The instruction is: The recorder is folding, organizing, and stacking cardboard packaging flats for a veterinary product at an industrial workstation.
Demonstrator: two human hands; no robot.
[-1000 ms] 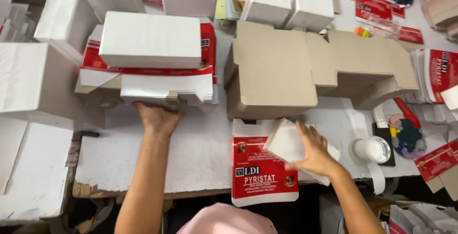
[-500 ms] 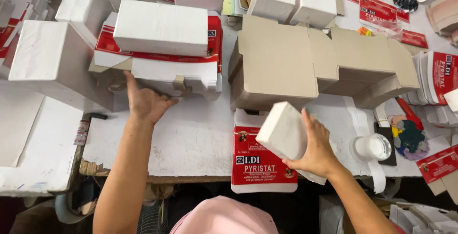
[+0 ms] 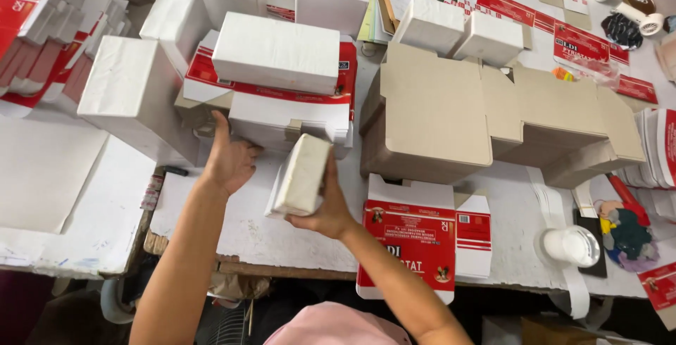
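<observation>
White packet (image 3: 303, 174), a small paper-wrapped block, sits in the right hand (image 3: 325, 204), held just above the worktable (image 3: 232, 218). Its long axis runs from the near-left up toward the far-right, tilted a little, with its upper end pointing at the stack of flat cartons (image 3: 289, 116) ahead. The right hand has its fingers curled around the packet's right side and lower end, gripping it firmly. The left hand (image 3: 229, 158) is partly open, thumb up, with its fingertips tucked under the near edge of that stack of flat cartons; whether it actually grips anything there is hidden.

The worktable is a scuffed, white-painted board with worn wooden edges, crowded on all sides. A white box (image 3: 276, 51) lies on top of the stack, and another large white box (image 3: 137, 98) stands just left of the left hand. Right of the packet lies an unfolded brown cardboard blank (image 3: 486, 116), and in front of that a flat red and white carton (image 3: 415, 236). A roll of white tape (image 3: 570, 246) rests near the right edge.
</observation>
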